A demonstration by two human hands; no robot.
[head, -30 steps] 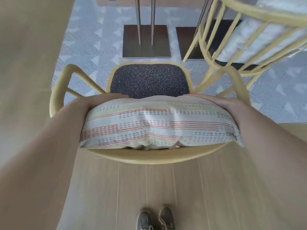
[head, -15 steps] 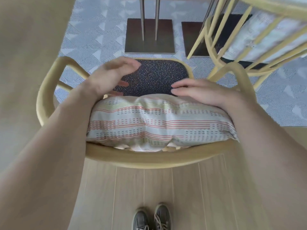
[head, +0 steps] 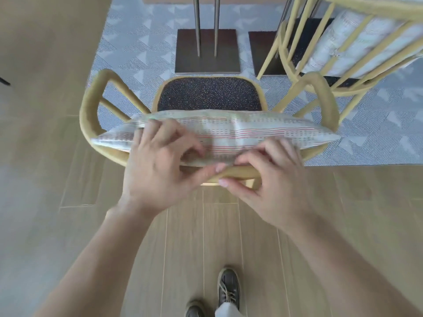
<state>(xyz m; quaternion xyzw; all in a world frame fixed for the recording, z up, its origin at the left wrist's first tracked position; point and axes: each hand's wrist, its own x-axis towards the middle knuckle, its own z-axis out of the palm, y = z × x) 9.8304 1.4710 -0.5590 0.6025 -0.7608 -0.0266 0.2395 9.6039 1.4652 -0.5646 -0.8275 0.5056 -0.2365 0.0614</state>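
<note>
Right now I am at the settling step: the cushion (head: 263, 131) sits across the back of the chair (head: 88, 110), its near edge against the curved rail (head: 242, 172), with the dark seat (head: 209, 94) showing beyond it. Both ends reach out towards the chair's arms, so it looks roughly centred.

My left hand (head: 160, 161) is curled onto the near edge, fingers on top of the fabric and thumb running underneath, pinching the cushion. My right hand (head: 267, 177) does much the same just beside it, fingers hooked over the edge and thumb under the rail, so it clamps the cushion against the wood. There is some motion blur, so I cannot tell how firm either hold is.

I judge the placing itself mostly done and the work now is tidying. The next move calls for a small tug or tuck along that edge to seat it square behind the rail, then an easy release without dragging the fabric back out. Pulling too hard could tip the cushion over the rail towards me.
</note>
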